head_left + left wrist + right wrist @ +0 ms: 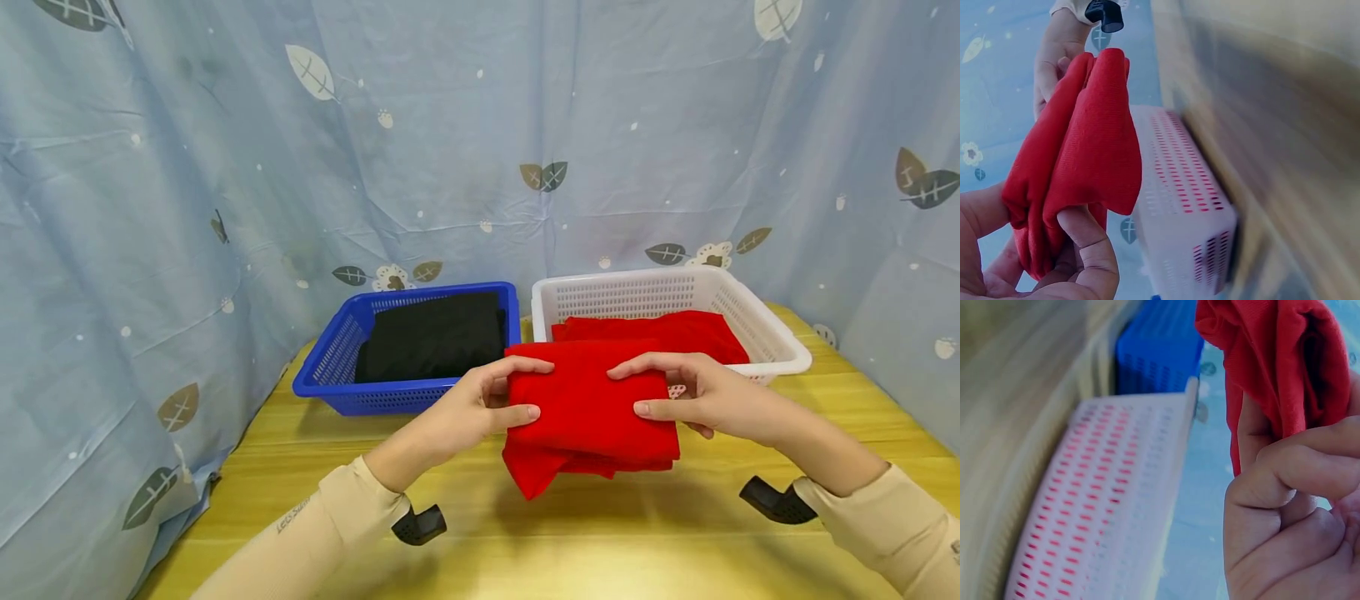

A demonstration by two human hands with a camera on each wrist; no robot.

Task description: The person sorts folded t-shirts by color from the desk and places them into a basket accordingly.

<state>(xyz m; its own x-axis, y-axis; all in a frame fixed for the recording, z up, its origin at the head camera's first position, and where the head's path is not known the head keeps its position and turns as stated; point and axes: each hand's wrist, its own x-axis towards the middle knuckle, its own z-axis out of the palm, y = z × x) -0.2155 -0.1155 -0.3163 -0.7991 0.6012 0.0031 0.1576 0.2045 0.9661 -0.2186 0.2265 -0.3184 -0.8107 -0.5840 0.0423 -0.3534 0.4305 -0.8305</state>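
A folded red cloth (pixel 588 408) is held up between both hands, above the table and in front of the white basket. My left hand (pixel 480 400) grips its left edge, thumb on the near face and fingers behind and below. At the right edge my right hand (pixel 697 396) pinches the folded layers in the same way. One corner of the cloth hangs loose at the lower left. In the left wrist view the red cloth (pixel 1094 131) shows several thick layers. From the right wrist, the fingers curl under the cloth (pixel 1272 369).
The white basket (pixel 787 354) behind the hands has more red cloth (pixel 697 329) in it. To its left stands a blue basket (pixel 405 387) with folded black cloth (pixel 442 333). Both sit on a yellow wood-grain table (pixel 585 550), backed by a blue leaf-print curtain (pixel 450 125).
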